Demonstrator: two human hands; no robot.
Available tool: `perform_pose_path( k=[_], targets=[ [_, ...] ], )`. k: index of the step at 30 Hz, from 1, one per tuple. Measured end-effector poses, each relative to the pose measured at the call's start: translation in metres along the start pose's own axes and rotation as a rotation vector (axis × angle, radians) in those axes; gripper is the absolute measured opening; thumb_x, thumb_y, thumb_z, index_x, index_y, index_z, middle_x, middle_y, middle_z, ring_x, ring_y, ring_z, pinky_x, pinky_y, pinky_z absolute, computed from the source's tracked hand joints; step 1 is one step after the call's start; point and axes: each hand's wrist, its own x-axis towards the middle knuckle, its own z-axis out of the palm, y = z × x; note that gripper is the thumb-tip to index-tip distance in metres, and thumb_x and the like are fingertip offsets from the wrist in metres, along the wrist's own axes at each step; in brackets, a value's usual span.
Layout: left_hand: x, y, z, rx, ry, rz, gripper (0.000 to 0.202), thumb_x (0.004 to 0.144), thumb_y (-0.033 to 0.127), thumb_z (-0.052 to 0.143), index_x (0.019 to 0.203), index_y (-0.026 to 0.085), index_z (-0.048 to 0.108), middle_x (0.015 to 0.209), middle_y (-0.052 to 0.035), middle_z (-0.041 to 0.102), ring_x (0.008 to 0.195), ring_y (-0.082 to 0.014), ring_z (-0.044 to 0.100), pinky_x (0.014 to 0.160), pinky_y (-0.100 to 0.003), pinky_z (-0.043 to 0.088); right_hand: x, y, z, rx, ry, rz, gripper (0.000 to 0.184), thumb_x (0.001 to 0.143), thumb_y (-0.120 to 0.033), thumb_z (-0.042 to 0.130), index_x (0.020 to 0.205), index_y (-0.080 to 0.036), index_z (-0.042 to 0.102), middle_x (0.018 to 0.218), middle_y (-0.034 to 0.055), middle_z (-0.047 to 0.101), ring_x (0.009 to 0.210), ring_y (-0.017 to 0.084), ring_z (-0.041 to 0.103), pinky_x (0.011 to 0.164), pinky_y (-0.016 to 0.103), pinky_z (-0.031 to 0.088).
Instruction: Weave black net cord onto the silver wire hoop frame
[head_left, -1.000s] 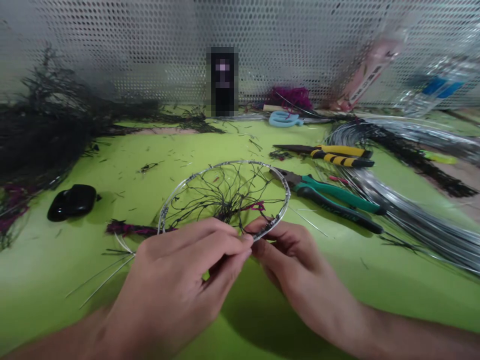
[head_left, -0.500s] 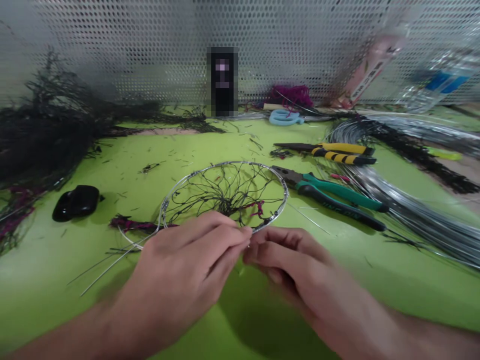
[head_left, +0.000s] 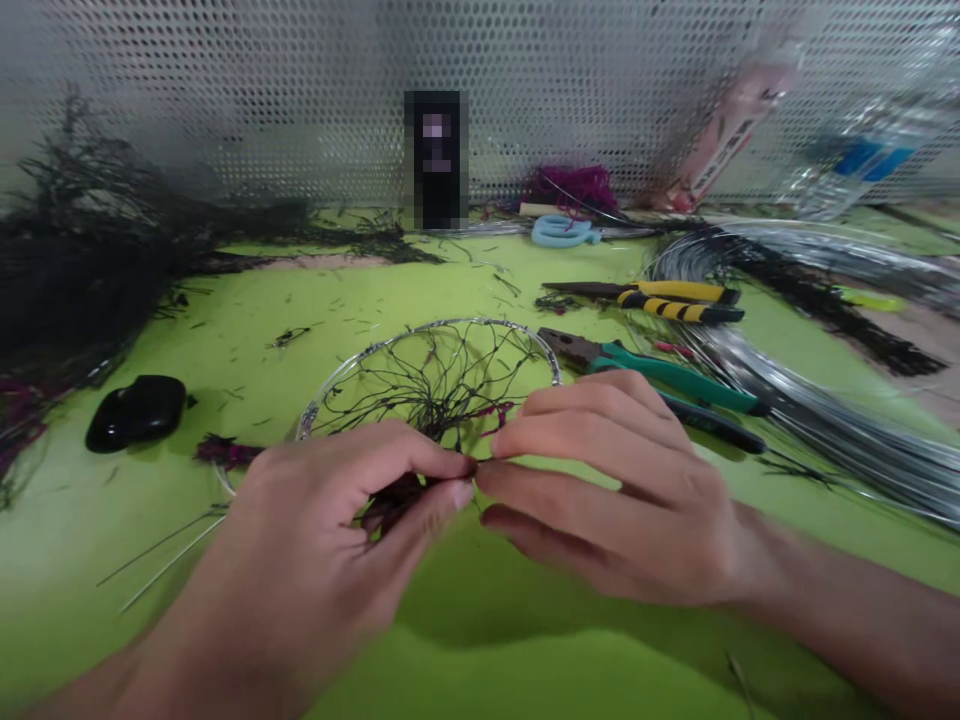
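Observation:
A round wire hoop (head_left: 360, 352) with black knotted netting (head_left: 439, 405) stretched across it lies in front of me. My left hand (head_left: 330, 540) covers its near left side, thumb and forefinger pinched on the near edge of the hoop. From the right, my right hand (head_left: 615, 490) brings its fingertips against the left ones, closed on a thin dark strand of the netting. The near rim is mostly hidden by my hands. Under my left wrist, loose wire ends (head_left: 172, 565) stick out, beside a magenta-tied bundle (head_left: 229, 452).
Green-handled pliers (head_left: 667, 375) lie partly behind my right hand, yellow-handled pliers (head_left: 660, 300) beyond. A large wire coil (head_left: 840, 400) fills the right. Black netting (head_left: 82, 260) heaps at the left near a black case (head_left: 139, 412). Blue-handled scissors (head_left: 562, 231) and bottles (head_left: 739, 130) stand farther back.
My right hand has risen and turned over, its back now showing and its fingers spread more along the near rim. My left thumb has come into view. The whole view has shifted slightly.

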Motion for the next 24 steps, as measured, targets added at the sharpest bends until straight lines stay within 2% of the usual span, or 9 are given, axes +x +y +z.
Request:
perform_pose_path(
  k=[2, 5, 9, 11, 13, 18, 21, 24],
  targets=[
    [0.0, 0.001, 0.0, -0.019, 0.006, -0.002, 0.011, 0.089, 0.031, 0.064, 0.082, 0.031, 0.073, 0.075, 0.0121, 0.078, 0.058, -0.011, 0.072, 0.049, -0.02, 0.049, 0.0, -0.003, -0.001, -0.045, 0.012, -0.034, 0.006, 0.088, -0.015, 0.078, 0.093, -0.016, 0.075, 0.096, 0.0028, 0.08, 0.093, 0.019, 0.071, 0.078, 0.035, 0.052],
    [0.001, 0.003, 0.001, -0.032, 0.014, -0.005, 0.014, 0.09, 0.031, 0.062, 0.081, 0.03, 0.073, 0.069, 0.0105, 0.075, 0.054, -0.0109, 0.068, 0.046, -0.021, 0.046, 0.001, -0.006, -0.003, -0.095, 0.027, -0.094, 0.006, 0.093, -0.011, 0.071, 0.091, -0.016, 0.074, 0.093, 0.0011, 0.08, 0.09, 0.017, 0.07, 0.078, 0.035, 0.05],
    [-0.002, 0.005, 0.006, -0.052, -0.002, 0.009, 0.013, 0.089, 0.023, 0.06, 0.08, 0.026, 0.069, 0.071, 0.0084, 0.073, 0.057, -0.011, 0.067, 0.05, -0.023, 0.047, 0.001, -0.009, -0.001, -0.059, -0.01, -0.111, 0.011, 0.093, -0.006, 0.062, 0.09, -0.013, 0.07, 0.094, 0.0049, 0.078, 0.089, 0.019, 0.068, 0.077, 0.036, 0.05],
    [-0.004, 0.005, 0.009, -0.055, -0.016, 0.037, 0.013, 0.087, 0.017, 0.059, 0.078, 0.023, 0.066, 0.071, 0.0075, 0.071, 0.06, -0.0104, 0.066, 0.054, -0.023, 0.047, 0.001, -0.01, 0.001, 0.013, -0.018, -0.046, 0.014, 0.091, -0.001, 0.058, 0.093, -0.012, 0.068, 0.097, 0.0094, 0.075, 0.095, 0.022, 0.066, 0.083, 0.039, 0.051],
    [-0.006, 0.005, 0.013, -0.049, -0.028, 0.065, 0.014, 0.087, 0.012, 0.059, 0.078, 0.022, 0.064, 0.071, 0.0072, 0.069, 0.06, -0.009, 0.064, 0.055, -0.023, 0.045, 0.001, -0.012, 0.003, 0.124, -0.074, 0.077, 0.016, 0.092, 0.001, 0.053, 0.095, -0.009, 0.065, 0.096, 0.0121, 0.071, 0.094, 0.022, 0.063, 0.084, 0.039, 0.052],
    [-0.01, -0.002, 0.024, 0.004, -0.043, 0.148, 0.016, 0.092, 0.009, 0.054, 0.082, 0.018, 0.064, 0.074, 0.0047, 0.068, 0.061, -0.0088, 0.063, 0.056, -0.024, 0.045, 0.004, -0.013, 0.004, 0.412, -0.249, 0.434, 0.013, 0.097, -0.005, 0.048, 0.093, -0.013, 0.058, 0.09, 0.0068, 0.061, 0.081, 0.017, 0.055, 0.069, 0.032, 0.046],
    [-0.013, -0.007, 0.028, 0.05, -0.046, 0.207, 0.016, 0.096, 0.01, 0.054, 0.084, 0.016, 0.064, 0.075, 0.003, 0.066, 0.061, -0.0099, 0.062, 0.055, -0.025, 0.045, 0.004, -0.011, 0.003, 0.501, -0.332, 0.54, 0.012, 0.097, -0.006, 0.048, 0.093, -0.015, 0.054, 0.09, 0.0042, 0.058, 0.08, 0.016, 0.052, 0.069, 0.031, 0.043],
    [-0.017, -0.013, 0.031, 0.096, -0.022, 0.284, 0.017, 0.098, 0.011, 0.055, 0.084, 0.015, 0.063, 0.075, 0.0017, 0.064, 0.062, -0.0107, 0.06, 0.053, -0.027, 0.043, 0.003, -0.007, 0.002, 0.554, -0.394, 0.574, 0.012, 0.097, -0.007, 0.048, 0.094, -0.017, 0.054, 0.091, 0.0029, 0.058, 0.081, 0.015, 0.051, 0.069, 0.03, 0.041]
  ],
)
